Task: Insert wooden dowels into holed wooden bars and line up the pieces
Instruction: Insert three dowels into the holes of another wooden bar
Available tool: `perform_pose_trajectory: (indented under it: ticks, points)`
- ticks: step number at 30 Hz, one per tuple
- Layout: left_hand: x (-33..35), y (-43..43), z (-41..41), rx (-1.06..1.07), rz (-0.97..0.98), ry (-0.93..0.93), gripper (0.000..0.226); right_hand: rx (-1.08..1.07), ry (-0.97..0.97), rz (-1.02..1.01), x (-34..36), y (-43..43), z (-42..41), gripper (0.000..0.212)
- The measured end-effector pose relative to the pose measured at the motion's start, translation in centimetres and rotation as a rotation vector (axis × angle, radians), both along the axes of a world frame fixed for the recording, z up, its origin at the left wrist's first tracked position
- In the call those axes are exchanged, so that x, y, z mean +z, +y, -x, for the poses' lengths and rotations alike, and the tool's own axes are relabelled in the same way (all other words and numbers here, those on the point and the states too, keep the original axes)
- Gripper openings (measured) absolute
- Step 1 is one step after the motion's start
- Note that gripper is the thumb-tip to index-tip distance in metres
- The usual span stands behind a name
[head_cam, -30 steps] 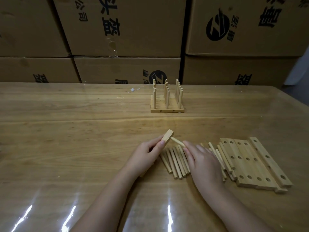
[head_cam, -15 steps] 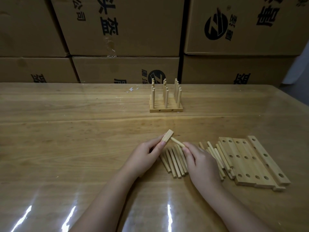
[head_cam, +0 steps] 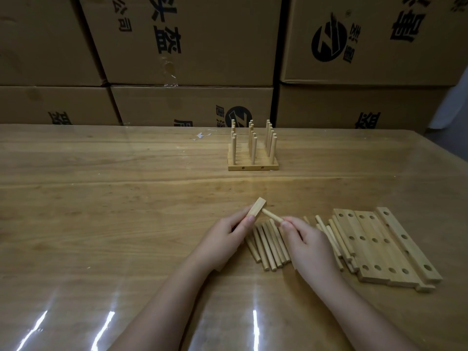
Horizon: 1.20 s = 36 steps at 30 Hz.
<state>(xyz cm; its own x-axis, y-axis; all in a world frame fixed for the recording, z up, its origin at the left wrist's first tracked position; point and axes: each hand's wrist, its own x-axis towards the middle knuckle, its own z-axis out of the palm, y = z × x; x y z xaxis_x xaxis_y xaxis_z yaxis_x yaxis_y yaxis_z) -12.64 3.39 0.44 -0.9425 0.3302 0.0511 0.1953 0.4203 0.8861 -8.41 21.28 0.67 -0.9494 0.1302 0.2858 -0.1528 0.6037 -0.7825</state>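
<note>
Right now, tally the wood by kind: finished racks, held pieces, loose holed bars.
Finished rack: 1
Bar in left hand: 1
Dowel in right hand: 1
Loose holed bars showing: 5
Total: 8
Loose dowels overlap too much to count.

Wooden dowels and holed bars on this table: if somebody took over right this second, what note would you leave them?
Left hand grips a pale wooden bar, tilted upward.
Right hand pinches a round wooden dowel, its tip at the bar's side; seated or not, cannot tell.
Loose pale dowels lie under the hands; flat holed wooden bars lie to their right.
Done: a lined-up block of bars with upright dowels stands farther back.
Left: seat this dowel, fill the remaining bars, line them up.
</note>
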Motion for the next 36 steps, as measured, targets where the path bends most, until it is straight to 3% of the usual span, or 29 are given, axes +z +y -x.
perform_pose_trajectory:
  ticks: [4,7,11,13,16,20,27,31,36]
  points:
    - [0.1,0.4,0.1,0.087,-0.076,-0.081,0.034,-0.060,0.097,0.046,0.3,-0.4,0.0,0.043]
    - [0.7,-0.4,0.6,0.216,-0.405,-0.249,0.030,-0.076,0.190,0.044,0.3,-0.8,-0.4,0.054]
    - [0.8,-1.4,1.4,0.319,-0.764,-0.406,0.041,0.083,0.190,-0.416,0.0,-1.6,-0.7,0.020]
    - [0.6,-1.5,1.5,0.300,-0.833,-0.432,0.042,0.147,0.163,-0.584,-0.2,-2.1,-0.8,0.027]
    - [0.5,-1.7,1.7,0.302,-0.955,-0.456,0.042,0.185,0.068,-0.696,-0.4,-2.5,-0.9,0.039]
    - [0.4,-1.9,1.7,0.324,-1.103,-0.464,0.038,0.125,0.038,-0.722,-0.4,-3.2,-1.0,0.029]
    - [0.6,-2.0,1.7,0.338,-1.201,-0.464,0.030,0.114,0.140,-0.567,-0.4,-3.0,-0.8,0.015]
    - [0.5,-2.1,1.7,0.330,-1.182,-0.464,0.031,0.066,0.082,-0.393,-0.3,-2.4,-0.4,0.016]
    - [0.4,-2.1,1.4,0.285,-1.007,-0.449,0.032,0.090,0.155,-0.163,-0.4,-2.1,-0.6,0.018]
